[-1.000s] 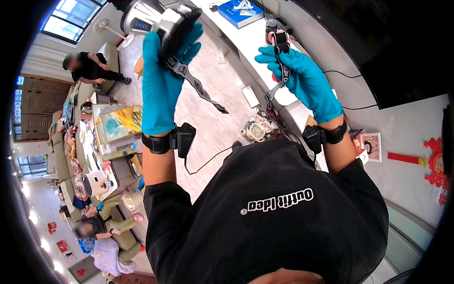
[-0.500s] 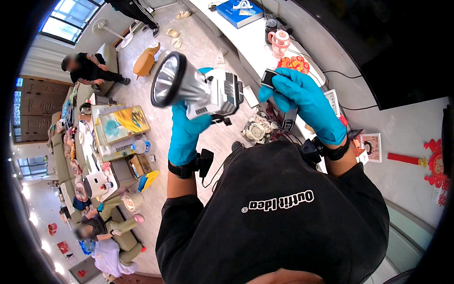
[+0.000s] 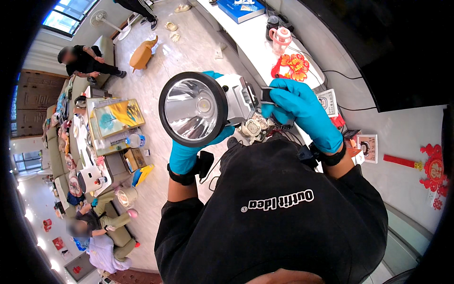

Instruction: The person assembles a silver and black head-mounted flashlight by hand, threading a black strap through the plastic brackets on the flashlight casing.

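Observation:
My left hand [image 3: 183, 158], in a blue glove, is wrapped round a lamp [image 3: 195, 110] from below and behind. The lamp has a wide silver reflector, a thick black rim and a silver-grey body [image 3: 240, 100]; its reflector faces up toward me. In its blue glove, my right hand [image 3: 305, 111] pinches a small black block-like piece [image 3: 267, 95] between thumb and fingers. That piece is right beside the back end of the lamp body; whether they touch I cannot tell. Black bands with small boxes wrap both wrists.
Right of my hands runs a white counter [image 3: 253, 40] with a blue box [image 3: 241, 10], a pink-lidded jug [image 3: 281, 39] and a red-gold decoration [image 3: 294, 66]. A dark screen [image 3: 378, 47] hangs beyond. Left stand a cluttered table, a brown stool [image 3: 143, 54] and seated people.
The lamp has turned so its reflector faces me more, and it has shifted right and down. The small black piece has come next to the lamp's back end.

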Available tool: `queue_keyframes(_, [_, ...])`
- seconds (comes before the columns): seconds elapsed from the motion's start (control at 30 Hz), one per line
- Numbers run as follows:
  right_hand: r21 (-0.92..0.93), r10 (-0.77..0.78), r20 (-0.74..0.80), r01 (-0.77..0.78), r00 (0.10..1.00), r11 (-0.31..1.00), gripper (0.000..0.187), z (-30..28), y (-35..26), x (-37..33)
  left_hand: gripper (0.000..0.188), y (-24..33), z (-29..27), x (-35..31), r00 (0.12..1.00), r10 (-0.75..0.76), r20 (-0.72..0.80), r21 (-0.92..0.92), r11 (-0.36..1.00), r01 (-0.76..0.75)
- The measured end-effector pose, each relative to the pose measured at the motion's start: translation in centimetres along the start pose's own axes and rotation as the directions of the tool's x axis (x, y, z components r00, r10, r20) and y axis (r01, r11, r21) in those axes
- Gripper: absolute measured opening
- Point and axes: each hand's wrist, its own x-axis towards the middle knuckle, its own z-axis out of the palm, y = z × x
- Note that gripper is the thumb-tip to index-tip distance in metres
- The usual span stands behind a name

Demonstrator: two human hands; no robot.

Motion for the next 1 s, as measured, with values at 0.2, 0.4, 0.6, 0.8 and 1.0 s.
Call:
queue_keyframes(0.2, [0.02, 0.292, 0.202, -0.302, 0.935, 0.953, 0.026, -1.7, -1.3, -0.8, 0.069, 0.1, -0.8, -1.0, 0.995, -0.097, 0.018, -0.18, 0.979, 0.098])
queue_keyframes(0.4, [0.014, 0.378, 0.221, -0.391, 0.899, 0.92, 0.022, -2.0, -1.6, -1.2, 0.07, 0.2, -0.9, -1.7, 0.99, -0.139, 0.033, -0.271, 0.952, 0.142])
queue_keyframes(0.6, [-0.058, 0.34, 0.258, -0.337, 0.904, 0.94, 0.024, -2.2, -1.3, -1.3, 0.071, 0.3, -1.0, -2.1, 0.984, -0.172, 0.047, -0.321, 0.93, 0.177])
queue_keyframes(0.8, [-0.041, 0.325, 0.267, -0.326, 0.907, 0.945, 0.023, -1.8, -1.4, -1.4, 0.071, 0.2, -0.9, -2.2, 0.98, -0.187, 0.065, -0.362, 0.911, 0.198])
queue_keyframes(1.0, [-0.055, 0.35, 0.262, -0.348, 0.899, 0.936, 0.022, -1.5, -1.5, -1.2, 0.072, 0.3, -1.0, -2.1, 0.978, -0.19, 0.083, -0.396, 0.894, 0.207])
